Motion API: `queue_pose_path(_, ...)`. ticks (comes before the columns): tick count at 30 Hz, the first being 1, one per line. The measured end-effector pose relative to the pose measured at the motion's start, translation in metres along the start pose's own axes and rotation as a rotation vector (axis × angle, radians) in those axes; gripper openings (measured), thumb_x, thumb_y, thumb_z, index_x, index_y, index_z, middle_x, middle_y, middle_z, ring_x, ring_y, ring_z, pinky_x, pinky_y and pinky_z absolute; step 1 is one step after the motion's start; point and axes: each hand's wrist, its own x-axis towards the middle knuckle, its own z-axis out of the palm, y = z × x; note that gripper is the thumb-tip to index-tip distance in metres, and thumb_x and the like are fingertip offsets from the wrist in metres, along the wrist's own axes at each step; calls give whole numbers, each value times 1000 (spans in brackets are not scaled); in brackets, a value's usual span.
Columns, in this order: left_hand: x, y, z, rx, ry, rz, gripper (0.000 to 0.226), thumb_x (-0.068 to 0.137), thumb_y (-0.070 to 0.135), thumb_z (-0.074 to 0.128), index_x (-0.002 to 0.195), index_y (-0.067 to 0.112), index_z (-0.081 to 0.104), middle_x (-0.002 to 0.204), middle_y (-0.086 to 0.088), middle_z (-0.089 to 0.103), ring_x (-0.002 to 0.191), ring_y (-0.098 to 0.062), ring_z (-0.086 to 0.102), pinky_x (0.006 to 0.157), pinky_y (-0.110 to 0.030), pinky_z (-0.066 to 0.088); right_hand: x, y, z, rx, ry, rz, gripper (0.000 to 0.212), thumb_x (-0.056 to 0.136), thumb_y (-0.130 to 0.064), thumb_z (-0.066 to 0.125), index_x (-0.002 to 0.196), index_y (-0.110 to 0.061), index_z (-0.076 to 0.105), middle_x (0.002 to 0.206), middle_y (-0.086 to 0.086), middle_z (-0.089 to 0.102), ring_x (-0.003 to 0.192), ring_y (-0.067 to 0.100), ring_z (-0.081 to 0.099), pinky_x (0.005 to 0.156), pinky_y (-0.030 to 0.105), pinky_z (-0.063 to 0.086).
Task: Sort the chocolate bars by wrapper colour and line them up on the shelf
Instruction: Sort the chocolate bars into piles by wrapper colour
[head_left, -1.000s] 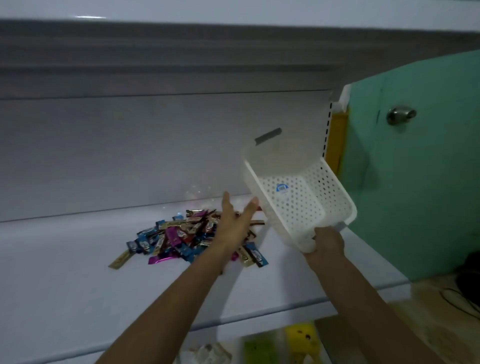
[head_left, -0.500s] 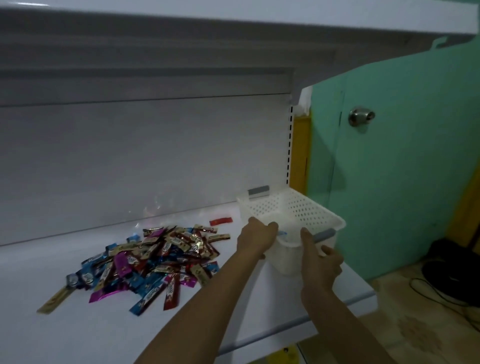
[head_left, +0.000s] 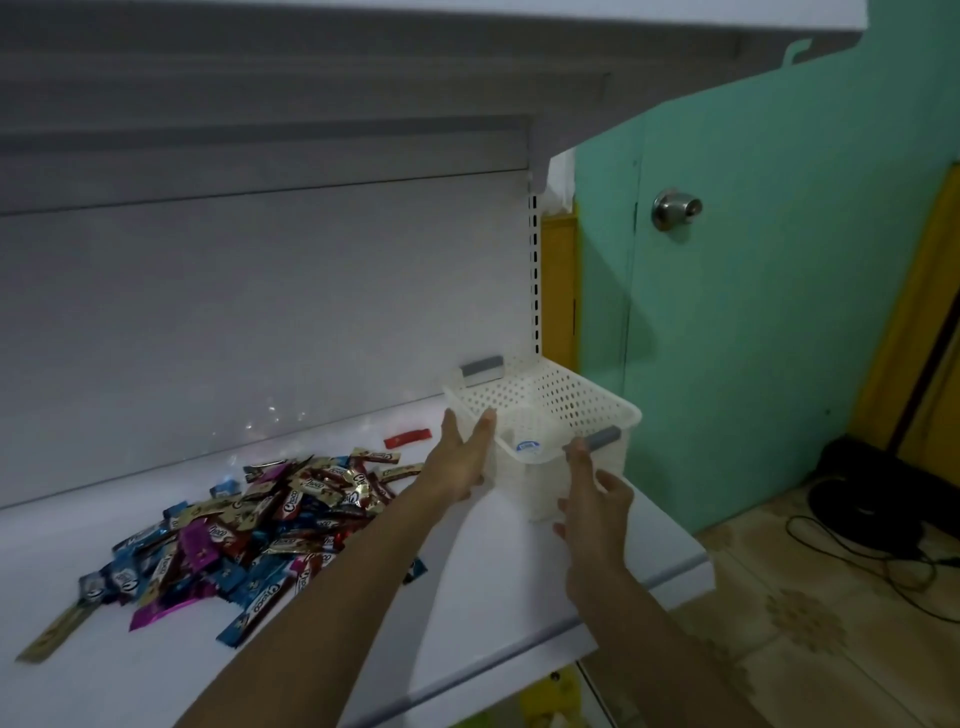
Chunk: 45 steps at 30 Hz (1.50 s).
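Observation:
A heap of chocolate bars (head_left: 260, 525) in blue, magenta, brown and gold wrappers lies on the white shelf (head_left: 493, 597). One red bar (head_left: 408, 438) lies alone behind the heap, and a gold bar (head_left: 52, 634) lies at its left end. An empty white perforated basket (head_left: 550, 410) with grey handles stands upright at the shelf's right end. My left hand (head_left: 460, 457) rests flat against the basket's left wall, fingers straight. My right hand (head_left: 592, 499) is at its front, fingers spread, one fingertip touching the near grey handle.
Another white shelf (head_left: 467, 47) hangs overhead. A green door (head_left: 779, 312) with a metal knob (head_left: 677, 208) stands right of the shelving. Black cables (head_left: 857, 525) lie on the tiled floor. Yellow items (head_left: 550, 696) show below the shelf.
The basket was tilted in the air a second ago in my right hand. It now stands upright on the shelf's right end, with both hands loosened against it. The view shifted right.

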Motion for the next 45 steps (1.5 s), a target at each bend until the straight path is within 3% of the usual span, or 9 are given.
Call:
queue_pose_path(5, -35, -36, -23, 50, 168, 192, 57, 97, 45, 46, 147, 21, 33, 135, -6, 55, 109, -23, 60, 98, -44, 48, -59, 25, 4, -31, -150, -12, 18, 92, -15, 55, 109, -14, 54, 111, 9, 60, 101, 25, 57, 96, 46, 47)
queue_pose_path(9, -83, -62, -57, 337, 316, 464, 27, 98, 23, 52, 123, 17, 59, 104, 1, 67, 90, -14, 62, 72, -19, 46, -100, 41, 20, -309, -382, -246, 14, 91, -7, 51, 90, -20, 57, 95, 0, 61, 91, 17, 57, 84, 29, 46)
queue_pose_path(12, -120, -77, -88, 468, 377, 500, 24, 97, 20, 53, 119, 16, 62, 100, 4, 67, 88, -13, 63, 71, -24, 48, -110, 49, 29, -487, -515, -358, 12, 90, -8, 54, 87, -20, 54, 92, 3, 60, 89, 20, 57, 77, 27, 45)
queue_pose_path(20, -182, -136, -140, 808, 529, 195, 63, 86, 46, 52, 139, 13, 44, 138, -11, 50, 125, -30, 44, 95, -38, 41, -120, 81, 26, -1074, -620, -777, 29, 88, -30, 58, 114, -18, 52, 117, 5, 51, 111, 25, 46, 89, 35, 39)
queue_pose_path(24, -189, -152, -137, 790, 495, 48, 86, 77, 64, 42, 148, 17, 31, 151, -6, 35, 138, -25, 29, 111, -41, 31, -118, 84, 19, -1119, -587, -863, 36, 87, -35, 58, 120, -22, 51, 123, 3, 50, 116, 23, 44, 93, 34, 37)
queue_pose_path(33, -184, -162, -141, 650, 502, 97, 58, 97, 35, 51, 147, 14, 31, 150, -6, 38, 135, -22, 33, 108, -27, 26, -137, 96, 83, -1276, -851, -1123, 48, 93, -31, 50, 138, -20, 39, 144, 6, 36, 134, 26, 30, 109, 38, 25)
queue_pose_path(37, -169, -168, -178, 734, 589, 136, 51, 93, 40, 46, 139, 19, 43, 141, -4, 47, 128, -25, 42, 100, -35, 35, -146, 101, 147, -1293, -930, -1196, 49, 97, -34, 43, 143, -21, 32, 149, 5, 31, 137, 24, 25, 111, 38, 21)
queue_pose_path(42, -133, -193, -253, 971, 575, 78, 83, 83, 69, 24, 151, 22, 23, 161, -6, 14, 148, -26, 9, 117, -46, 13, -139, 145, 187, -1381, -930, -1161, 68, 92, -60, 34, 148, -23, 25, 153, 7, 27, 142, 26, 22, 115, 43, 16)
queue_pose_path(45, -126, -212, -261, 822, 508, -64, 83, 89, 69, 32, 154, 22, 7, 162, -5, 5, 149, -23, 3, 120, -42, 7, -137, 156, 184, -1374, -873, -1169, 73, 86, -65, 24, 144, -22, 34, 148, 6, 37, 137, 24, 32, 112, 42, 24)
